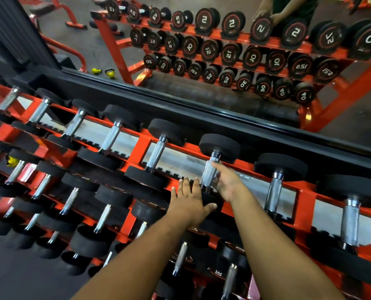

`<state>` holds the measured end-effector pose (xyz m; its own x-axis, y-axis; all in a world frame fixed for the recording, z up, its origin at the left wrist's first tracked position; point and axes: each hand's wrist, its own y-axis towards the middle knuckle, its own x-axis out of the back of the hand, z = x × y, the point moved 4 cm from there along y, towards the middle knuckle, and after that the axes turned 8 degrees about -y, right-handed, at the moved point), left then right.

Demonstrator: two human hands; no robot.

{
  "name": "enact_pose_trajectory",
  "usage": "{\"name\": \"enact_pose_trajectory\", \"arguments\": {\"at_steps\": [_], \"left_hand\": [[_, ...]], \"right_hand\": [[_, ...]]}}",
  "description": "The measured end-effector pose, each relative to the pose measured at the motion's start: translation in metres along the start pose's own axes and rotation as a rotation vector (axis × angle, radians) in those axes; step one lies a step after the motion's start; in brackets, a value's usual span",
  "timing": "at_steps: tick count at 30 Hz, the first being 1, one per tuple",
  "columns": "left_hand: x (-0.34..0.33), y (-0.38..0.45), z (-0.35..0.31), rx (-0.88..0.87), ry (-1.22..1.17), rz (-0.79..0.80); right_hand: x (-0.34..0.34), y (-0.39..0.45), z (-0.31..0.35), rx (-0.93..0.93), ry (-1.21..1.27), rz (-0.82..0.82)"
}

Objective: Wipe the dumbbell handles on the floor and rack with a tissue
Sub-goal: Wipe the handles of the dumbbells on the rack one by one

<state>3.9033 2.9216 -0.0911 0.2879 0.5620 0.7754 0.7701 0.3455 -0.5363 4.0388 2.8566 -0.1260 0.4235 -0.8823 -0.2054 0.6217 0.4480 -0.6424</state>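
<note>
The left hand [190, 197] lies flat, fingers straight, on the near black head [210, 201] of one dumbbell on the top tier of the rack [144, 146]. The right hand [226, 182] is at that dumbbell's steel handle [208, 176], fingers reaching along its right side. Whether they are curled round the bar I cannot tell, and no tissue shows in either hand; it may be hidden under the right palm.

To do this step well, I would keep the left hand pressing the head so the dumbbell cannot roll in its cradle. Then wrap the tissue fully round the knurled bar and run it from the far head to the near one, twisting to reach the underside. The knurling will likely snag and shred thin tissue, so firm, short strokes seem safer than one long drag.

The rack is red steel with three sloping tiers, each carrying a row of black dumbbells with bare steel handles. More handles wait to the left and right along the top tier. Along the rack's far edge runs a wall mirror [223, 68], showing a second loaded rack, dark rubber floor, yellow kettlebells [103, 72] and the person's own hands.
</note>
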Motion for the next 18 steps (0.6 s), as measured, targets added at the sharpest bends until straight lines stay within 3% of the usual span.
{"name": "enact_pose_trajectory", "arguments": {"at_steps": [3,7,10,14,17,18], "left_hand": [[0.000,0.000,0.001,0.004,0.006,0.001],[0.000,0.000,0.001,-0.004,-0.004,0.003],[0.000,0.000,0.001,-0.007,0.000,0.005],[0.001,-0.001,0.000,-0.014,-0.018,-0.020],[0.001,-0.003,0.000,-0.016,-0.038,-0.032],[0.001,-0.002,0.000,-0.020,-0.043,-0.038]], "right_hand": [[-0.006,0.005,0.005,0.013,0.060,-0.010],[0.003,-0.006,-0.009,-0.005,-0.227,0.065],[0.009,-0.006,-0.006,0.169,-0.415,-0.085],[0.000,-0.016,0.018,0.530,-1.071,-0.376],[-0.001,-0.024,0.015,0.597,-1.698,-0.281],[0.002,-0.028,0.010,0.696,-1.866,-0.251]]}}
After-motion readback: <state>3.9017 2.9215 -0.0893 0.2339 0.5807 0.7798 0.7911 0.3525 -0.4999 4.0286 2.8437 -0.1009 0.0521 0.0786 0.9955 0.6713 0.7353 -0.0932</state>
